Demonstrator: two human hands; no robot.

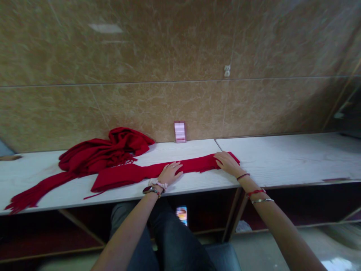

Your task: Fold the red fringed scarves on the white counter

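Observation:
A red scarf (121, 177), folded into a long narrow strip, lies along the white tabletop (262, 158). Flat on the middle of the strip rests my left hand (170, 173), its fingers stretched out. My right hand (227, 162) lies over the strip near its right end, fingers extended and touching the cloth. Left of the strip and behind it is a crumpled heap of red fabric (98, 152), with a fringed end trailing toward the table's front left edge.
A small card (180, 131) with blurred content stands against the brown marbled wall (169, 56). Dark open shelves (287, 207) run beneath the tabletop. A phone-like bright rectangle (182, 215) shows below the front edge, beside my legs (169, 237). A small white fixture (227, 70) is on the wall.

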